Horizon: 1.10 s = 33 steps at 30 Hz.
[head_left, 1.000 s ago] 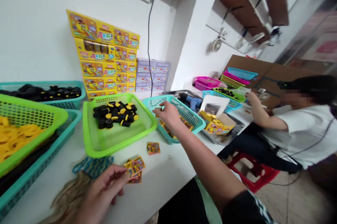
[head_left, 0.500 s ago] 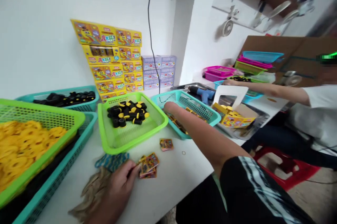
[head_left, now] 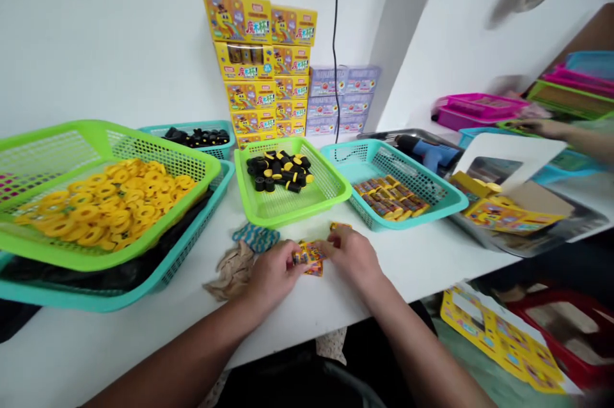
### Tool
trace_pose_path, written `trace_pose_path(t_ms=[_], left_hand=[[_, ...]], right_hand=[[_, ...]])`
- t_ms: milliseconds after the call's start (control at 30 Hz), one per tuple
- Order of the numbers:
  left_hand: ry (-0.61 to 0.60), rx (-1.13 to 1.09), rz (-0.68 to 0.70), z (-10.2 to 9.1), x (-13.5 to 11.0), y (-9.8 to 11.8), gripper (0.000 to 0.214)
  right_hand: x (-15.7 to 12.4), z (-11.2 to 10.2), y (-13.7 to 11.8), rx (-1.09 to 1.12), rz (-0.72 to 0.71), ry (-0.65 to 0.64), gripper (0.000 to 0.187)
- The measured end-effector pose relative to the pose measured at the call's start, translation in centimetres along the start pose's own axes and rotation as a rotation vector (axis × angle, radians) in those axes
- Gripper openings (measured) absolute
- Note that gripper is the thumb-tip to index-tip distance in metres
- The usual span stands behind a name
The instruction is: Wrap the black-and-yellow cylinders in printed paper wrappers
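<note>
Left hand (head_left: pixel 273 274): closed on the left edge of the printed cards (head_left: pixel 309 259), fingers curled against the stack.
Right hand (head_left: pixel 352 258): closed on the right edge of the same stack; earlier extended over the teal basket (head_left: pixel 432 200), now returned to the surface (head_left: pixel 422 267).
Printed cards: small, multicoloured stack on the surface near its front edge, between both hands and partly covered; one loose card (head_left: pixel 339 226) at 1 o'clock, just beyond the stack.
Around the stack: 12 o'clock, green basket (head_left: pixel 311 200) of black-and-yellow round pieces; 2 o'clock, teal basket holding rows of small packets (head_left: pixel 389 198); 10 o'clock, green basket (head_left: pixel 158 152) of yellow rings (head_left: pixel 105 203); 9 o'clock, crumpled paper (head_left: pixel 230 270) and blue patterned cloth (head_left: pixel 256 237).
Co-worker: hand (head_left: pixel 542 128) at 3 o'clock, well apart, over far baskets.
</note>
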<state>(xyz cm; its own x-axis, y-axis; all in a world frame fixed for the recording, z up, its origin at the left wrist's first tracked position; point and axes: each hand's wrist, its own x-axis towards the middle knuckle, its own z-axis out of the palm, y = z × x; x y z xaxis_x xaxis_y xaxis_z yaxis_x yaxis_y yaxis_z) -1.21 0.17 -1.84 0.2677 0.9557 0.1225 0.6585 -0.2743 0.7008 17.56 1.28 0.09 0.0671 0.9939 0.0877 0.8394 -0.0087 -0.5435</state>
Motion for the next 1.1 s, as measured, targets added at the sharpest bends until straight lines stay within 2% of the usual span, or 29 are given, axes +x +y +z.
trace_pose_path(t_ms=[100, 300, 400, 500, 633, 733, 867, 967, 1033, 1100], left_hand=[[-0.01, 0.025, 0.018, 0.1, -0.1, -0.1, 0.011], [-0.006, -0.032, 0.014, 0.1, -0.1, -0.1, 0.014], [-0.011, -0.034, 0.014, -0.9, 0.0, 0.2, 0.018], [-0.035, 0.108, 0.026, -3.2, -0.1, 0.6, 0.018], [-0.055, 0.505, -0.065, -5.9, -1.0, 0.1, 0.031], [-0.097, 0.639, -0.136, -6.2, -1.7, -1.4, 0.034], [-0.09, 0.656, -0.129, -5.9, -2.1, -2.4, 0.022], [-0.019, 0.65, -0.052, -5.4, -2.4, -1.4, 0.02], [0.019, 0.6, 0.103, -4.6, -2.7, -0.2, 0.023], [-0.027, 0.535, 0.28, -3.4, -2.8, 1.0, 0.023]], right_hand=[[0.2, 1.4, 0.0, 0.042, 0.09, -0.02, 0.015], [0.5, 1.9, -0.4, 0.106, 0.035, -0.032, 0.013], [0.3, 2.3, 0.0, 0.075, -0.022, 0.006, 0.015], [0.0, 2.6, 0.8, 0.132, -0.05, 0.074, 0.02], [-0.3, 2.7, 1.5, 0.375, -0.046, 0.142, 0.023], [-0.5, 2.9, 1.6, 0.502, -0.027, 0.097, 0.024], [-0.8, 3.2, 1.2, 0.468, -0.047, 0.061, 0.019], [-0.8, 3.2, 0.8, 0.392, -0.112, 0.098, 0.016], [-0.8, 3.1, 0.7, 0.381, -0.132, 0.131, 0.015], [-0.7, 3.0, 0.7, 0.396, -0.124, 0.146, 0.016]])
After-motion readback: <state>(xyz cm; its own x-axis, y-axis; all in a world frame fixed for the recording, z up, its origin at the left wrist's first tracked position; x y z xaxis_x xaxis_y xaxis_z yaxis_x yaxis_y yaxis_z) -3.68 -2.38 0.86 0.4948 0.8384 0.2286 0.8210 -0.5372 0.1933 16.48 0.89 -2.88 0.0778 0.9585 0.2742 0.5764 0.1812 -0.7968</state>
